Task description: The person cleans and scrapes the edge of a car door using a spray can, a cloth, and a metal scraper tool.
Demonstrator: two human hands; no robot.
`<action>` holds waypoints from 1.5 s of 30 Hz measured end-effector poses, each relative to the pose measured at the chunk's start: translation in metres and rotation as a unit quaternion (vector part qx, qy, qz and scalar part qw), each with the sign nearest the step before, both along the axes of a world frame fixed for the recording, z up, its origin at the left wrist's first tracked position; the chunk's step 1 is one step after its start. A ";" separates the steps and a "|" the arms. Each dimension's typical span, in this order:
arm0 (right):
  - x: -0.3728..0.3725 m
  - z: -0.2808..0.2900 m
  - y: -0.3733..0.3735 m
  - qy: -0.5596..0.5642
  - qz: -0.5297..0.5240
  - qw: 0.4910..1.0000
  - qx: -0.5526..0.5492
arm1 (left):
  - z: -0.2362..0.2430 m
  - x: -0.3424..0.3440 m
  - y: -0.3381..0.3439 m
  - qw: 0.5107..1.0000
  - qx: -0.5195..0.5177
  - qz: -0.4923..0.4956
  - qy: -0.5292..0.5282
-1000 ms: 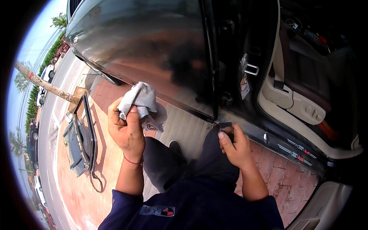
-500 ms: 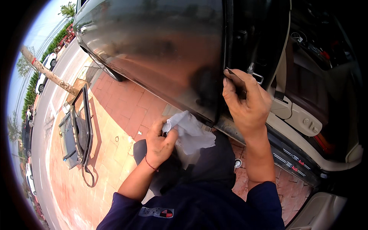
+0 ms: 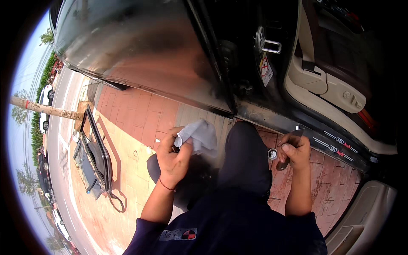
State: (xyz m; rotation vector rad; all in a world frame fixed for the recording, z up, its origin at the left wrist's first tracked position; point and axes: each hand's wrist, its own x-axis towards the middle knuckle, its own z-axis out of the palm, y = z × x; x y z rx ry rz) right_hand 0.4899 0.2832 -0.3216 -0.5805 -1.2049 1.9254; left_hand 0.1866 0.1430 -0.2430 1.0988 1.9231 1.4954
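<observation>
A crumpled pale grey cloth [image 3: 199,134] is held in my left hand [image 3: 172,155], above my knees. My right hand [image 3: 296,151] grips a flat-bladed scraper with a dark handle [image 3: 282,164], near the door sill [image 3: 323,136]. Just left of that hand, a small round metal container [image 3: 272,154] sits on the red paving. Ahead of me the dark, glossy car door [image 3: 127,55] stands open, with the latch striker [image 3: 271,46] on the pillar to its right.
The cream and brown car seat [image 3: 335,85] is at upper right, a beige trim panel [image 3: 361,216] at lower right. A detached frame with glass [image 3: 104,165] lies on the pavement [image 3: 136,119] at left, beside a tree trunk [image 3: 51,109]. Parked cars line the road [image 3: 61,170].
The cloth has come down toward my knees in my left hand. My right hand rose to the door's edge, then moved down and right to beside the sill, still holding the scraper.
</observation>
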 end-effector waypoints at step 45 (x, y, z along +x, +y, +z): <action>0.037 -0.213 -0.079 -0.261 -0.266 0.927 0.032 | -0.157 0.000 0.051 0.662 -0.064 -0.696 0.271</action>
